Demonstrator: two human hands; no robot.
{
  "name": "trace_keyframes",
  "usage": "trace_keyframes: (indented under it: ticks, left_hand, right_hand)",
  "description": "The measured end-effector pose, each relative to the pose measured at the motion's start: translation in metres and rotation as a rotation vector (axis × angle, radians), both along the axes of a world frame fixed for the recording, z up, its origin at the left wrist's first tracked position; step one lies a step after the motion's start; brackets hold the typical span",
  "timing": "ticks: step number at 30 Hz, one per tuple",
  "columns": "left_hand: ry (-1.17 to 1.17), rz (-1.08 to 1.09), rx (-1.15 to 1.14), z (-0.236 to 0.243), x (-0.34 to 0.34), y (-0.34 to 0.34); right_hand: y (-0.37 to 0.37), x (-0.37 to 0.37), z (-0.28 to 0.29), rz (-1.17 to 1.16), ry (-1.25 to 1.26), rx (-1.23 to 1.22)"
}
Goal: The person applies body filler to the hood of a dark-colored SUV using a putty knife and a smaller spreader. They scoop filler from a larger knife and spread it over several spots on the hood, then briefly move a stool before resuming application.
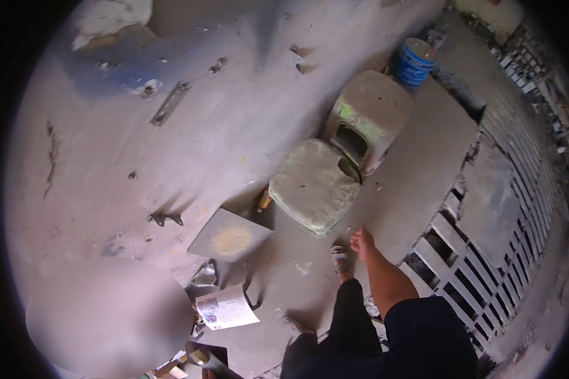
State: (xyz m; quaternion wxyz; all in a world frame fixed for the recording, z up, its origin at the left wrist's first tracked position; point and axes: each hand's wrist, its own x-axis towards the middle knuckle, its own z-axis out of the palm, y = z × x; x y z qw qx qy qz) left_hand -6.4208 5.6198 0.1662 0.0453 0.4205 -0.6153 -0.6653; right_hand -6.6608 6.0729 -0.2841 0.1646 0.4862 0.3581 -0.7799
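My right hand (362, 243) hangs beside my right leg, holding nothing, its fingers loosely bent and a little apart. Nearest to it is a dusty, rounded, pale-green panel (313, 183), lying just ahead on the concrete. Behind that is a similar piece (376, 104) with green patches and a dark opening. My left hand is not in view. My sandalled feet (338, 260) show below the panels.
A blue bucket (414, 66) stands beyond the panels. Slatted grating (480, 278) with dark gaps runs along the right. A square board (231, 230), a printed sheet (227, 309) and scattered metal pieces lie left of my feet. A blurred oval hides the lower left.
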Motion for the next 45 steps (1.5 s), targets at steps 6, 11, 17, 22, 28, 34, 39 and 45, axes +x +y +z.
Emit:
trace_keyframes:
  ticks: [6, 11, 17, 22, 28, 34, 39, 45]
  left_hand:
    - [-0.145, 0.175, -0.151, 0.006, -0.013, 0.064]
    - [-0.002, 0.319, -0.023, 0.019, 0.014, 0.078]
    - [0.131, 0.654, 0.12, 0.026, 0.067, 0.1]
    - [0.26, 0.867, 0.1, 0.063, 0.164, 0.113]
    - [0.463, 1.093, 0.101, 0.054, 0.271, 0.119]
    - [0.676, 1.27, 0.123, -0.02, 0.386, 0.135]
    - [0.749, 1.395, 0.007, -0.048, 0.481, 0.115]
    - [0.844, 1.565, -0.122, -0.036, 0.552, 0.105]
  right_hand:
    - [-0.007, -0.1, -0.047, -0.332, -0.146, -0.15]
    - [-0.008, -0.13, -0.031, -0.305, 0.129, -0.592]
    - [-0.003, -0.13, 0.045, 0.024, 0.524, -0.045]
    - [0.021, -0.119, 0.136, 0.057, 0.487, -0.087]
    - [0.0, -0.068, 0.23, 0.343, 0.47, 0.29]
    - [-0.089, 0.015, 0.297, 0.624, 0.446, 0.411]
    - [-0.148, 0.077, 0.354, 0.808, 0.52, 0.454]
    - [-0.264, 0.144, 0.421, 1.051, 0.62, 0.281]
